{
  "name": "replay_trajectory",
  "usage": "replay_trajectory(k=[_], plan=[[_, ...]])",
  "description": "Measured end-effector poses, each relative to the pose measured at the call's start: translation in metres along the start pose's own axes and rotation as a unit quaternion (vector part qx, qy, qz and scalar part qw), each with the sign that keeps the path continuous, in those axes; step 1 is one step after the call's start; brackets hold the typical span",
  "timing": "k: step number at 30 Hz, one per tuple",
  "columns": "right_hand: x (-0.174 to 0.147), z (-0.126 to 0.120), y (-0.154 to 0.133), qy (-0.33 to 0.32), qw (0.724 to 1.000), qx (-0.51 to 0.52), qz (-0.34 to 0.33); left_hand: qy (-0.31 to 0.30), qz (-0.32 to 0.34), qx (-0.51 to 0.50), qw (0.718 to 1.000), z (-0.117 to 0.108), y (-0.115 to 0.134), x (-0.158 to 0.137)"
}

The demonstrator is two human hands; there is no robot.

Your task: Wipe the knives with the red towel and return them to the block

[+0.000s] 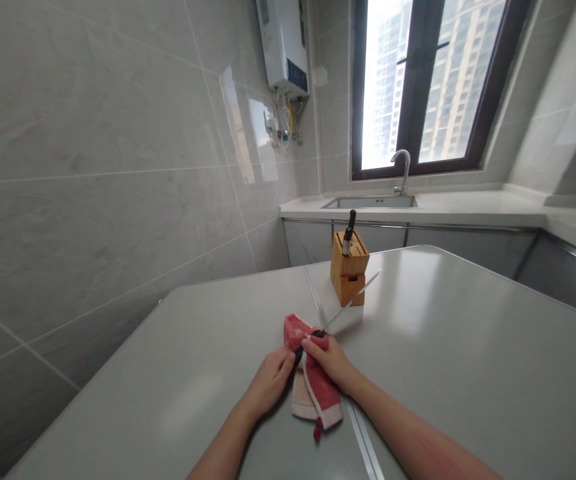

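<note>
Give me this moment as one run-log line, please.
left hand: holding black knife handle; right hand: gripping red towel around handle; knife blade: slanting away; wooden knife block: beyond hands, holding black-handled utensil

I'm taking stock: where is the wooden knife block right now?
In the head view, the wooden knife block stands right of centre near the far edge of the table, behind the knife blade that slants across its lower front.

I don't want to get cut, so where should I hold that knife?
Probably by its black handle, coming from the near side: the handle lies towards the person, while the thin blade slants away to the right. The red cloth hides part of the handle.
</note>
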State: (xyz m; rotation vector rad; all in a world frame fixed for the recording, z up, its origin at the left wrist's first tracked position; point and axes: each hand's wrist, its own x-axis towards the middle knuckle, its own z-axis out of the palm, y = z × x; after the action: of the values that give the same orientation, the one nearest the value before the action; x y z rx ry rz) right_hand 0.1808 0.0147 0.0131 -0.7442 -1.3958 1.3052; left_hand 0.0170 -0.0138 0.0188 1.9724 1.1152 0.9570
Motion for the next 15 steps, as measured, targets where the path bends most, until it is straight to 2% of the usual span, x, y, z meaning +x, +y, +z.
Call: replay_trajectory(k=[9, 15], plan=[[0.003, -0.002, 0.008, -0.014, 1.000, -0.005, 0.006, -0.007, 0.014, -0.006, 1.000, -0.002, 0.001, 0.000], [0.003, 0.001, 0.015, -0.032, 0.999, 0.030, 0.004, 0.029, -0.023, 0.005, 0.999, 0.001, -0.009, -0.003]])
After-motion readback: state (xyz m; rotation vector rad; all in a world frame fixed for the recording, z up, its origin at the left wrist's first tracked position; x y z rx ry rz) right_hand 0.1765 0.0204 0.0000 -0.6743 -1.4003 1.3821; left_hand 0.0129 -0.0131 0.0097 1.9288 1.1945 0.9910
